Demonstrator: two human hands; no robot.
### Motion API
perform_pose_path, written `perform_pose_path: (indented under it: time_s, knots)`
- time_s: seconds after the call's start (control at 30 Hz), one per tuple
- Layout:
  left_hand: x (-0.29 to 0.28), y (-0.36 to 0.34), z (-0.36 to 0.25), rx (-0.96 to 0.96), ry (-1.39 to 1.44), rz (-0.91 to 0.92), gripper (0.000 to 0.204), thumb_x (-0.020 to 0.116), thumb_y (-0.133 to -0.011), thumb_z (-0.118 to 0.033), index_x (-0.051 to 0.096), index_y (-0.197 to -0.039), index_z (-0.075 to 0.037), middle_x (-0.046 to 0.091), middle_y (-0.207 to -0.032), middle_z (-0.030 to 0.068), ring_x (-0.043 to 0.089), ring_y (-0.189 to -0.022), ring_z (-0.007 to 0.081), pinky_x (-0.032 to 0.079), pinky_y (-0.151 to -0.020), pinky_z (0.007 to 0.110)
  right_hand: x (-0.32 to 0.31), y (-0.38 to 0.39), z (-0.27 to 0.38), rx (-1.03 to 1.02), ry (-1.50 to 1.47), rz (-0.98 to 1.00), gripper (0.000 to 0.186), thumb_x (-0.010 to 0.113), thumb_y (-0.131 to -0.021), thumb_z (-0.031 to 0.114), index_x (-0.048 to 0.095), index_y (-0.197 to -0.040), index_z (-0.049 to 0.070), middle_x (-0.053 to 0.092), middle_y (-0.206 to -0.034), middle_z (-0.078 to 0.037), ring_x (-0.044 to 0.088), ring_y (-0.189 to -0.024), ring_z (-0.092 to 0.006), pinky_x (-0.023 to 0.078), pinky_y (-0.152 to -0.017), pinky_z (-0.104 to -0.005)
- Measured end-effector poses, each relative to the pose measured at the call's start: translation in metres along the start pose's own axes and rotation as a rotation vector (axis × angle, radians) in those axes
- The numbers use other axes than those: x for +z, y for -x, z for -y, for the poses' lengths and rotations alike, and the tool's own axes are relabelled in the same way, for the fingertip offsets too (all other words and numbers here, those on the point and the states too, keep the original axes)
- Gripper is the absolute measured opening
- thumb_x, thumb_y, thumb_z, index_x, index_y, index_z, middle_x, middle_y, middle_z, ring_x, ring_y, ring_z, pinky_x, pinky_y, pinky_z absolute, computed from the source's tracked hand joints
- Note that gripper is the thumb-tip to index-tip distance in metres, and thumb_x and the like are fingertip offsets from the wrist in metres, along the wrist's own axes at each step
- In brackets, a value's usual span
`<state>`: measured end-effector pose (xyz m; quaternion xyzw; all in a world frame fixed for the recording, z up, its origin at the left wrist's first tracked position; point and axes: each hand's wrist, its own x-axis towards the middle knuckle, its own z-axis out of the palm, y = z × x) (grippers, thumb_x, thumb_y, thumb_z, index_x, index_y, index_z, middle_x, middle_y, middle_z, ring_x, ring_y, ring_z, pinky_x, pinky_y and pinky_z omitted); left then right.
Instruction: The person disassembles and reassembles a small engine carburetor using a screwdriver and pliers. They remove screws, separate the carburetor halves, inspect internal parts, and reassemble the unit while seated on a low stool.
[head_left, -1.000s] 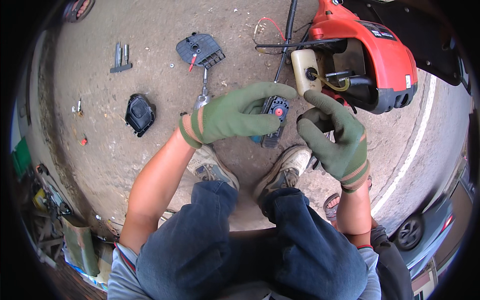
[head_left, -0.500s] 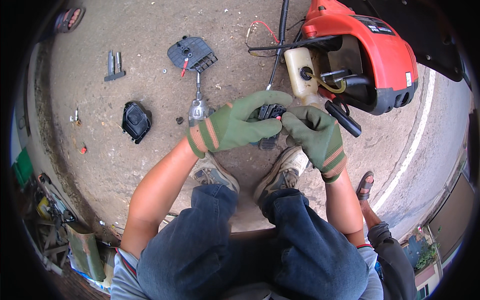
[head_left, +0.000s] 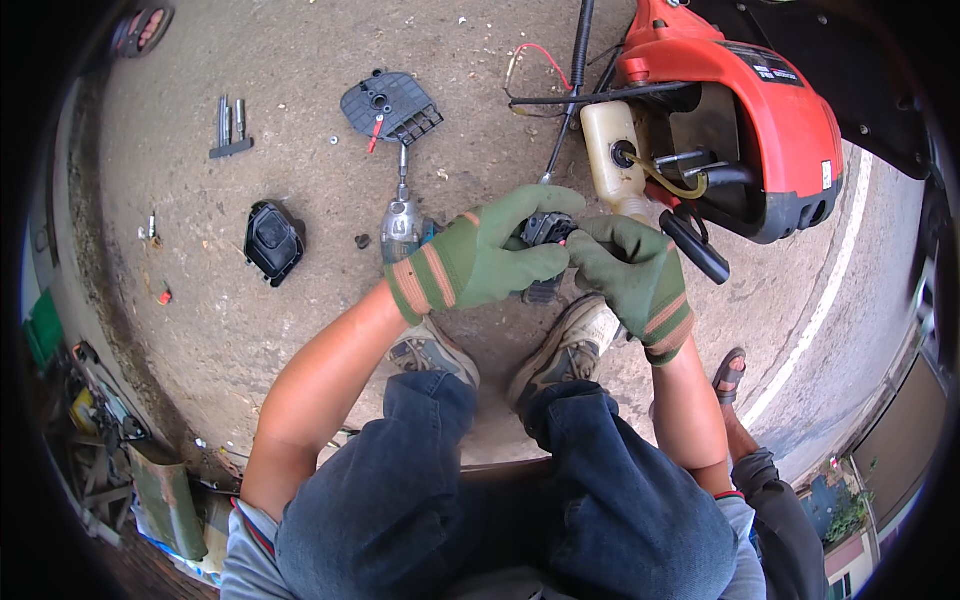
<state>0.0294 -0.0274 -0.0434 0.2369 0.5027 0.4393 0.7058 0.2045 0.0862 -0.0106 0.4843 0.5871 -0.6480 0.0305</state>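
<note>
Green work gloves with tan-striped cuffs cover both hands. My left hand (head_left: pixel 478 252) is closed around a small black plastic part (head_left: pixel 545 229), thumb on the near side and fingers on the far side. My right hand (head_left: pixel 632 272) pinches at the right end of that part, where a speck of red shows between the fingertips. Gloves hide much of the part, so its exact kind is unclear. A black cable with a metal end (head_left: pixel 549 172) runs down toward it. Just below my hands, a dark ribbed piece (head_left: pixel 543 292) shows above the ground between my shoes.
A red-cased engine unit (head_left: pixel 790 130) with a cream fuel tank (head_left: pixel 610 150) stands at right. On the ground lie a power driver (head_left: pixel 402 225), a black slotted cover (head_left: pixel 385 105), a black housing (head_left: pixel 274 243) and a bit holder (head_left: pixel 231 130). Another person's sandaled foot (head_left: pixel 731 375) is at right.
The whole view has shifted slightly, with ground items and the engine unit now a little farther right. Both hands stay together at the black part, which appears slightly turned.
</note>
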Motion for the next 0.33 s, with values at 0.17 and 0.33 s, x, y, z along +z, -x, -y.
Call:
perform_pose_path:
  time_s: [0.17,0.33]
  knots:
    - [-0.003,0.000,0.007,0.056,0.057,-0.011,0.058,0.068,-0.097,-0.008,0.047,-0.151,-0.004,0.065,-0.121,0.0051,0.061,-0.107,0.0101,0.053,-0.089,0.027,0.001,-0.003,0.001,0.004,0.008,0.028,0.018,0.074,-0.094,0.013,0.076,-0.104,-0.003,0.074,-0.084,-0.003,0.062,-0.074,-0.0059,0.052,-0.066,-0.0241]
    - [-0.012,0.000,-0.001,-0.016,0.073,0.077,0.063,0.068,-0.097,-0.007,0.043,-0.155,-0.006,0.065,-0.128,0.0069,0.061,-0.110,0.0107,0.053,-0.092,0.026,0.003,0.000,0.000,-0.010,-0.007,0.014,0.018,0.074,-0.094,0.014,0.077,-0.105,0.000,0.075,-0.087,-0.004,0.064,-0.076,-0.0062,0.052,-0.067,-0.0241]
